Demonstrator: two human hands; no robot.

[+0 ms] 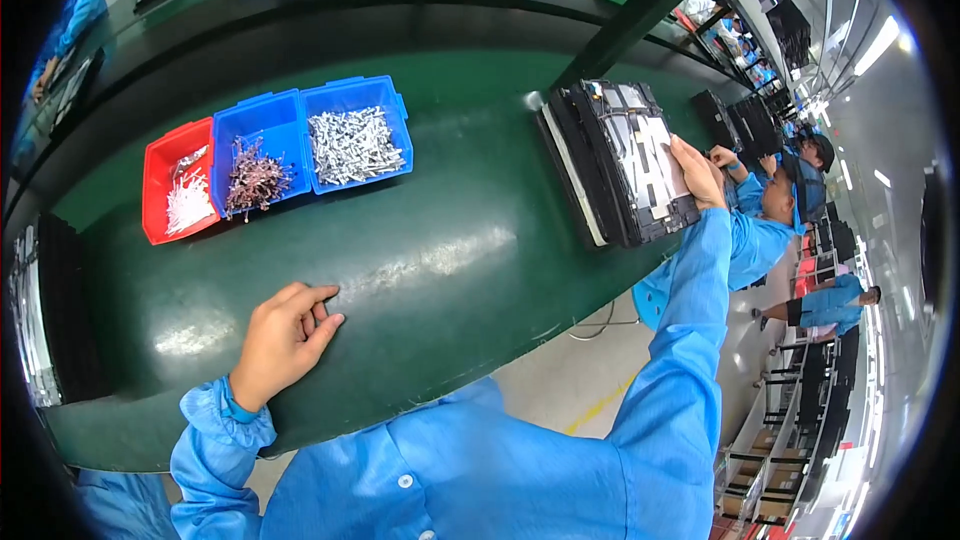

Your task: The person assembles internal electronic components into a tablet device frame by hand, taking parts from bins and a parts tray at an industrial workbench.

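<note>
My left hand (288, 342) is held low over the green bench at the near left, its fingers loosely bent, the thumb apart and nothing between them. On the right, my right hand (700, 175) grips the right edge of the top panel (645, 155), a flat black piece with silver strips. Its fingers lie together over the panel's face; the thumb is hidden. That panel tops a stack of similar black panels (575, 165). Across the bench from my left hand stand a red bin (155, 195) of small white pieces and two blue bins (308, 135), with brownish screws and silver fasteners.
The green bench (430, 330) carries another stack of dark panels (55, 310) at its left end. A dark post (640, 10) rises behind the right stack. Co-workers in blue, one of them (770, 215) close by, are beyond my right arm. Shelving (790, 430) stands farther right.
</note>
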